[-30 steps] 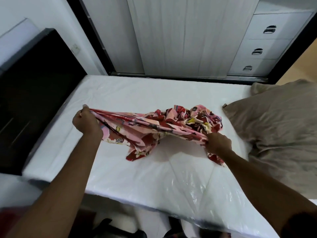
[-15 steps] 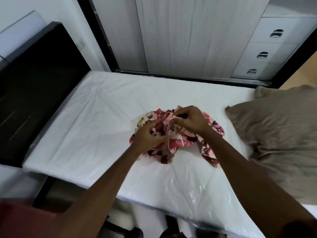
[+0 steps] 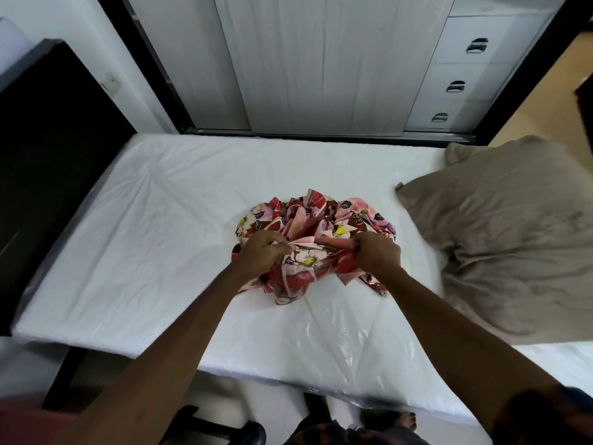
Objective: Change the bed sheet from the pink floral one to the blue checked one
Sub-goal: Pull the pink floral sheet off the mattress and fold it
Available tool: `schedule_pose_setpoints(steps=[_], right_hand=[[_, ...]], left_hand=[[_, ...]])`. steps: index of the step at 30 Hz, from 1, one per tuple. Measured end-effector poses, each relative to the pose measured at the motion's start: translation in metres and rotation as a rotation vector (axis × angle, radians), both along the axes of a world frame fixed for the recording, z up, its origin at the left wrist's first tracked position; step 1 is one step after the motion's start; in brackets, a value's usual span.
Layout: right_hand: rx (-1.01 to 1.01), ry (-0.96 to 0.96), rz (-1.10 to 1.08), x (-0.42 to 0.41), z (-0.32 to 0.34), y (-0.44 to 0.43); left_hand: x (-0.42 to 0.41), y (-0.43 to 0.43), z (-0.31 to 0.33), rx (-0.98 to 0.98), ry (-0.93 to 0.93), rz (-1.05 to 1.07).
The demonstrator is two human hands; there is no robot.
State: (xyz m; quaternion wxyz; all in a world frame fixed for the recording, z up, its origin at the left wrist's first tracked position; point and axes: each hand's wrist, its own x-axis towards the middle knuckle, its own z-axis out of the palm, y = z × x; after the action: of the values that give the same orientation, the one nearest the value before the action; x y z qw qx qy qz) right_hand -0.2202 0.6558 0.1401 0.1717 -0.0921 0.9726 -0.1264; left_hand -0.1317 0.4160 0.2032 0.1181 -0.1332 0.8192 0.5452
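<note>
— Grip?
— Clenched: left hand and right hand both grasp the bunched pink floral sheet, tips buried in its folds, on the mattress.
— And the pillow?
— Near it, cropped at the right edge.

Soft, even indoor light with weak shadows; the plastic-wrapped mattress shows bluish-white glare, strongest at lower centre. Wide-angle distortion bends the wardrobe lines along the top, and the forearms blur toward the bottom corners.

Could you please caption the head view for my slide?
Left hand and right hand grip the bundled pink floral sheet on the plastic-covered mattress.
</note>
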Motion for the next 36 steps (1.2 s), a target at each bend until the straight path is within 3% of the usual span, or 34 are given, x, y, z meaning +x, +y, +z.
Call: schedule_pose_setpoints(steps=[3,5,9,10,12,17,19,21,24,27,34,36], right_hand=[[-0.033,-0.022,-0.311,0.011,-0.021,0.014],[-0.198,-0.076,-0.622,0.003,-0.029,0.025],[-1.004,-0.129,-1.181,-0.055,-0.01,0.02],[-1.189,-0.134,-1.183,-0.074,0.005,0.009],[-1.414,-0.018,-0.938,-0.113,0.054,-0.025],[-1.494,-0.014,-0.307,-0.135,0.16,-0.116],[-1.281,0.009,-0.011,-0.115,0.14,-0.133],[-0.786,0.077,0.205,-0.091,0.081,-0.132],[-0.264,0.057,0.353,-0.047,-0.033,-0.092],[-0.15,-0.076,0.393,0.009,-0.112,-0.046],[0.59,-0.835,0.521,0.06,-0.105,0.012],[0.614,-0.837,0.552,0.05,-0.108,0.012]], left_hand=[[0.002,0.007,0.0,0.093,-0.098,-0.062],[0.003,0.008,0.0,0.085,-0.123,-0.084],[0.006,0.004,-0.004,0.054,-0.127,-0.107],[0.005,0.004,-0.002,0.046,-0.123,-0.114],[-0.001,0.007,0.008,0.04,-0.087,-0.147],[-0.018,0.012,0.027,-0.046,-0.033,-0.284],[-0.012,0.015,0.018,-0.122,-0.114,-0.436],[0.0,0.015,0.001,-0.203,-0.174,-0.507],[0.018,-0.009,-0.037,-0.117,-0.224,-0.271],[0.042,-0.038,-0.066,-0.051,-0.32,0.008],[0.089,-0.064,-0.143,-0.245,-0.422,-0.126],[0.092,-0.087,-0.196,-0.319,-0.385,-0.098]])
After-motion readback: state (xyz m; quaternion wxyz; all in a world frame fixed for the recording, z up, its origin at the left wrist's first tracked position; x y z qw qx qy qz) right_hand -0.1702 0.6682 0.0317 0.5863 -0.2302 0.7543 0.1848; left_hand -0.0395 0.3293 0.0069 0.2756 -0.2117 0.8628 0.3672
